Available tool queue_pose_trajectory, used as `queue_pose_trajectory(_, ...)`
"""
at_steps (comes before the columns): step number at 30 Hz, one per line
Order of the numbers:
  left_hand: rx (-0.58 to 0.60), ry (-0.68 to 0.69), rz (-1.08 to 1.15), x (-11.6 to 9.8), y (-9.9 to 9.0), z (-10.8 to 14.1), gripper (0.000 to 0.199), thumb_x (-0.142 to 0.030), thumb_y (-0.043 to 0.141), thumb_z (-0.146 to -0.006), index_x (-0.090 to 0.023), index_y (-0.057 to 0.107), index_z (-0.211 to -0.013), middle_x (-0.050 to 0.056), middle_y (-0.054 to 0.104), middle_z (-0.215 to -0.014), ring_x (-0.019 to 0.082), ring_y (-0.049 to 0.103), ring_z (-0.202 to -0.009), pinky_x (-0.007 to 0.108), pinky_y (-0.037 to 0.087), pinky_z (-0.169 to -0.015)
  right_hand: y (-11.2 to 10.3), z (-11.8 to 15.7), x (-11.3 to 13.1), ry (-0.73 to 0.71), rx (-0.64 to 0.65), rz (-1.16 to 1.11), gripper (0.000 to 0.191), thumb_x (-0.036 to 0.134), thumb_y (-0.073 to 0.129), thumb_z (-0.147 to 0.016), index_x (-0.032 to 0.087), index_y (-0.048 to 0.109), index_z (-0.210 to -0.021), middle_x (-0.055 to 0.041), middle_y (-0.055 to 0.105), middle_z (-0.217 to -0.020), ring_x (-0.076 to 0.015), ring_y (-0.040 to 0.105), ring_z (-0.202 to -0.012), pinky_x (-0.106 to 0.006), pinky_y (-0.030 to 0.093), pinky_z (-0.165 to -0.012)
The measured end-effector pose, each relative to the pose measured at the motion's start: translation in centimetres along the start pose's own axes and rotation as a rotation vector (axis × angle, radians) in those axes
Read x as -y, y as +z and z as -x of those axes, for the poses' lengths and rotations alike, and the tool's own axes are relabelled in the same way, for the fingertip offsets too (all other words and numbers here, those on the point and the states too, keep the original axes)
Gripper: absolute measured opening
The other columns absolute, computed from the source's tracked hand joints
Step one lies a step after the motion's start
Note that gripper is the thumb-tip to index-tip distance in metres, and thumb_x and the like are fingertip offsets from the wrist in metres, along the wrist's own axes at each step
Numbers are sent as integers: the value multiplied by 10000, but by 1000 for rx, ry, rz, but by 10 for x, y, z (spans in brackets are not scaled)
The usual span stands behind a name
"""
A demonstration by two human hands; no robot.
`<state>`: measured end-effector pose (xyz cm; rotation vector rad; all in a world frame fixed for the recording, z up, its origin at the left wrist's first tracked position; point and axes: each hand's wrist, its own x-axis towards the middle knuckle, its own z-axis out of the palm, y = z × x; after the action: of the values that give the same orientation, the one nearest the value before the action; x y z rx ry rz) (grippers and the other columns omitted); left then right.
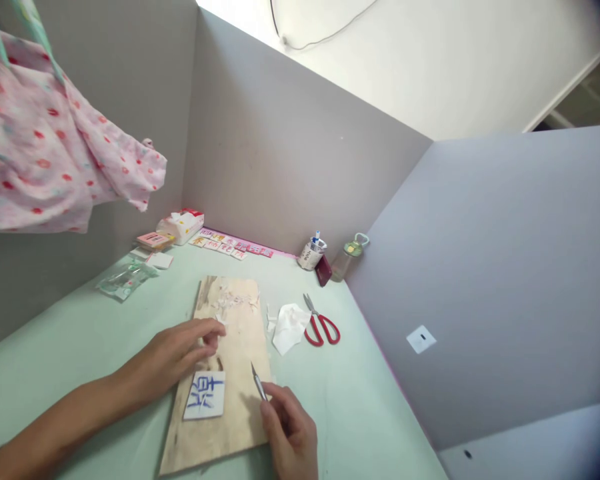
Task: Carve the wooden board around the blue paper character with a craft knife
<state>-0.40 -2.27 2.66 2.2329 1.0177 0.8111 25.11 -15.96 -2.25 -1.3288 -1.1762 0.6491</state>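
Note:
My right hand point(291, 427) grips a slim metal craft knife point(259, 383), its pointed blade directed up and left over the wooden board point(240, 427). My left hand point(195, 343) is above the board's left side, fingers bent and closed toward the thumb. A small white scrap point(221, 320) shows at its fingertips; whether it is pinched I cannot tell. Below that hand lies a white square piece point(205, 395) bearing a blue character. Thin pale shavings point(236, 297) are scattered at the board's far end.
Right of the board are crumpled white tissue point(290, 327) and red-handled scissors point(322, 323). Along the back stand a tissue pack point(181, 227), lettered cards point(225, 247), a pen holder point(311, 255) and a bottle point(347, 259). A plastic packet point(127, 279) lies left; spotted cloth point(65, 147) hangs above.

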Motion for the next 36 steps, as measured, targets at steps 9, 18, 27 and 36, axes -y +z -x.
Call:
queue_pose_trajectory(9, -113, 73, -70, -2, 22, 63, 679, -238, 762, -902, -405, 609, -1542, 5, 707, -1516, 323, 626, -1422, 405, 510, -1212, -8, -3, 5, -4, 55, 6, 391, 581, 738, -1009, 231, 895, -1088, -50, 747, -823, -213, 662, -700, -278, 521, -640)
queue_pose_trajectory(18, -152, 265, -103, -6, 21, 26, 629, -82, 422, -1062, -380, 573, -1594, 54, 695, -1440, 265, 664, -1356, 347, 560, -1132, 1, -2, 20, 111, -43, -120, 422, 613, 813, -923, 219, 884, -1059, -26, 685, -787, -201, 612, -721, -282, 503, -685)
queue_pose_trajectory(27, -202, 129, 58, 16, 21, 28, 441, -229, 578, -1007, -339, 711, -1414, 52, 702, -1346, 241, 739, -1230, 287, 605, -1041, -17, -24, 34, 263, -29, -246, 648, 776, 872, -814, 166, 854, -1032, 51, 507, -612, -123, 434, -537, -241, 380, -518)
queue_pose_trajectory(36, -401, -148, 291, 21, 6, 36, 486, -690, 711, -954, -281, 795, -1201, 73, 755, -1236, 299, 789, -1119, 402, 656, -1024, 32, -17, 79, 539, 613, -552, 755, 831, 888, -758, 121, 862, -1014, -195, 831, -1064, -285, 805, -943, -440, 649, -902)
